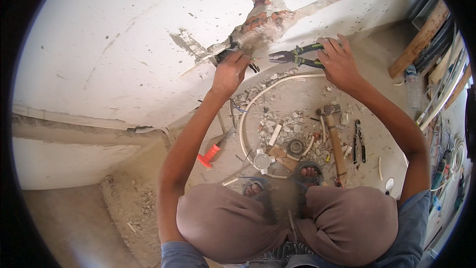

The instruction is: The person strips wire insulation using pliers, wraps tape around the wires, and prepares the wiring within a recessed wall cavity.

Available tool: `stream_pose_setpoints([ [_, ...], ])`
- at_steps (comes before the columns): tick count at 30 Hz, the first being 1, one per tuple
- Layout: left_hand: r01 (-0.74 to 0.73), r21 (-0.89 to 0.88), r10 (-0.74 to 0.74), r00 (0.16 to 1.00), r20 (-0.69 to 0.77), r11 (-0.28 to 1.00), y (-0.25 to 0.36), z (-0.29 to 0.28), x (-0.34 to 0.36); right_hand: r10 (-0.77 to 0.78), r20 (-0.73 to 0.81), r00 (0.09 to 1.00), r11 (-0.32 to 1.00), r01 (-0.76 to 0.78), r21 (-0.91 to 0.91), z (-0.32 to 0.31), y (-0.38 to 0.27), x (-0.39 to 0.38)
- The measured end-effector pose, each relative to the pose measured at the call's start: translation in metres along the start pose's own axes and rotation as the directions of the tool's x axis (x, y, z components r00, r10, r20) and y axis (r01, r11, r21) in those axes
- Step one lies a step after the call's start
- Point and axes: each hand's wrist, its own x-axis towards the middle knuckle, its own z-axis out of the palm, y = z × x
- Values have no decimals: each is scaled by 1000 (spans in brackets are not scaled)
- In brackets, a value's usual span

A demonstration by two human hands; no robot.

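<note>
My left hand is closed at a dark recessed box low in the chased white wall, with short wires poking out below its fingers. What it pinches is hidden. My right hand grips green-and-black pliers, their jaws just right of my left fingers and pointing toward the box. Broken channels with exposed red brick run up and rightward from the box. Below my hands, a white conduit curves in a loop on the dusty floor.
Rubble, a hammer, black pliers, a red-handled tool, a tape roll and a white round fitting lie around my sandalled feet. Planks, a water bottle and coiled cable crowd the right side.
</note>
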Motion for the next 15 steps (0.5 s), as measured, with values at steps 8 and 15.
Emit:
stream_pose_setpoints([
  [8,5,-7,-6,998,-68,1000,5,4,3,-38,-155,987,991,17,-132,14,1,22],
  [15,9,-14,-10,998,-70,1000,3,4,4,-84,-180,980,989,60,-136,15,-2,31],
])
